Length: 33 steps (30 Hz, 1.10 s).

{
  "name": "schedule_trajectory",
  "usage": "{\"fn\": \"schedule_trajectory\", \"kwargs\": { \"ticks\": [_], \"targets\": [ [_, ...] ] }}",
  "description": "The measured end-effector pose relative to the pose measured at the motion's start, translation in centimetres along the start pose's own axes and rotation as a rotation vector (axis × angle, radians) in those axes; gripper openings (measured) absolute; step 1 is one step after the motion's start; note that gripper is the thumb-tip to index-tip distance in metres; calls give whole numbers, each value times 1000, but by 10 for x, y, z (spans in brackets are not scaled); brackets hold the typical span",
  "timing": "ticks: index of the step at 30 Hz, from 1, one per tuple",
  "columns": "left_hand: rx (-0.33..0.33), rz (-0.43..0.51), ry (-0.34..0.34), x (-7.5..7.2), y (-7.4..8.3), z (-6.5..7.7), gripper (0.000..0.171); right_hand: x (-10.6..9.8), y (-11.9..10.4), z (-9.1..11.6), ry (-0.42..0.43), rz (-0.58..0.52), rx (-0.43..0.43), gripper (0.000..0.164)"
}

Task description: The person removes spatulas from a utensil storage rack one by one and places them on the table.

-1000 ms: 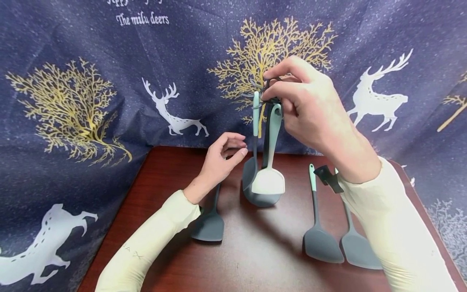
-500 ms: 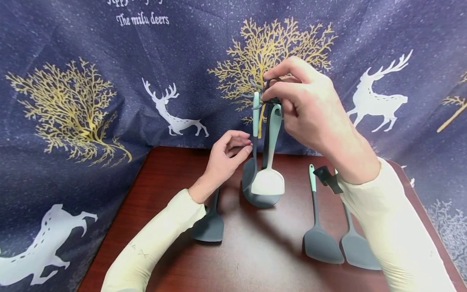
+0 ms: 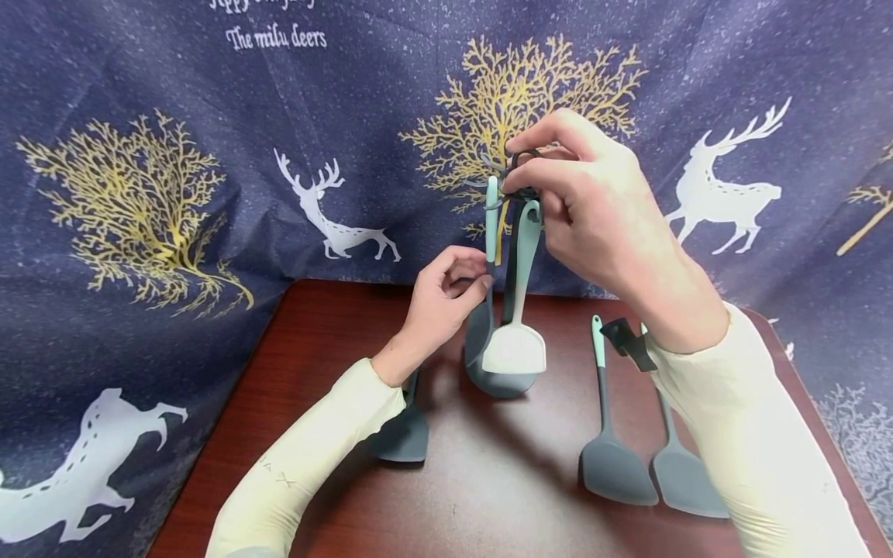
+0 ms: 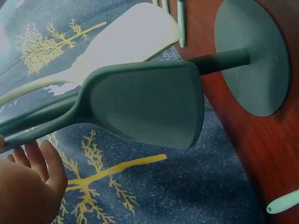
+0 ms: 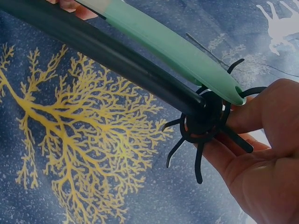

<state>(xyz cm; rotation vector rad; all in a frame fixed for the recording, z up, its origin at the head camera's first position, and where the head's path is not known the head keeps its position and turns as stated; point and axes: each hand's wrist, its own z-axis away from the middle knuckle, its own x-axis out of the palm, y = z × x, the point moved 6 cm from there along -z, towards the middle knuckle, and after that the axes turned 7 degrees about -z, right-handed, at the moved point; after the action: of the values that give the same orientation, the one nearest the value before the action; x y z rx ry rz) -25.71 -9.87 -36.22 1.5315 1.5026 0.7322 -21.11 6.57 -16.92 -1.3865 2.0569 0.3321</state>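
A dark utensil stand, with its round base (image 3: 498, 385) at the table and its ring of hooks (image 5: 198, 136) at the top, stands at mid-table in the head view. My right hand (image 3: 593, 194) grips that top, thumb and fingers around the hooks. From one hook hangs a grey turner (image 4: 145, 102) with a mint handle. My left hand (image 3: 446, 291) pinches its shaft just below the handle. A cream turner (image 3: 515, 349), mint-handled too, hangs beside the dark pole (image 5: 140, 65), its handle tip at a hook near my right fingers.
On the reddish-brown table (image 3: 481, 496) lie another grey turner (image 3: 405, 434), partly under my left sleeve, and two more at right, one bare (image 3: 617, 469) and one (image 3: 687, 480) partly behind my right sleeve. A blue cloth (image 3: 391, 101) with deer and trees hangs behind.
My left hand has moved right and slightly up to the hanging grey turner and now holds its shaft. The right hand stays on the stand's top.
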Motion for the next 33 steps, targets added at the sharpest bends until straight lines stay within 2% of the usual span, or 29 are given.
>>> {"fn": "schedule_trajectory", "kwargs": {
  "ticks": [12,33],
  "targets": [
    [81,-4,4,3,7,0,23,1,1,1,-6,1,13,48],
    [131,-26,5,1,12,1,23,0,0,0,-3,8,8,48]
  ]
}}
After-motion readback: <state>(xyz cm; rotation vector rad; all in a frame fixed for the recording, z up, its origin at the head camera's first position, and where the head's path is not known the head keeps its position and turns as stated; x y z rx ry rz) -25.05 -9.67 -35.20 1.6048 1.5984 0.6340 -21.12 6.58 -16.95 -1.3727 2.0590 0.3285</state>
